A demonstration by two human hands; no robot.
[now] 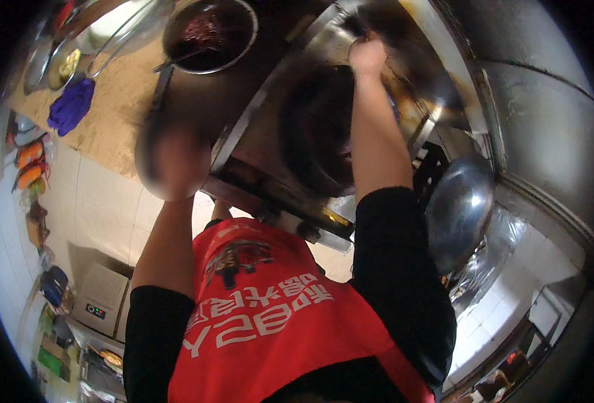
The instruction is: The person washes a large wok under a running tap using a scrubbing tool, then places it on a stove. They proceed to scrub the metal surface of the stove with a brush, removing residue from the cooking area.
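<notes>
At the upper right, my right hand [368, 55] is closed around a dark handle; its far end blurs into the dark, stained cooking area. Below that forearm a large dark wok [317, 136] sits on the stove [251, 141], with some reddish food at its right side. My left hand [176, 158], at the left of the stove, is covered by a blurred patch, so its fingers and anything in it are hidden. A black handle [162, 89] lies just beyond it. Farther up stands a round metal-rimmed pan [254, 30] holding dark liquid, reddish pieces and a utensil.
A purple cloth [71, 107] lies on the tan counter [110, 121], near a bowl of yellowish pieces [69, 65] and a large bowl of white contents [113, 22]. A shiny metal wok [460, 211] stands at the right. Stove knobs [307, 231] line the front edge.
</notes>
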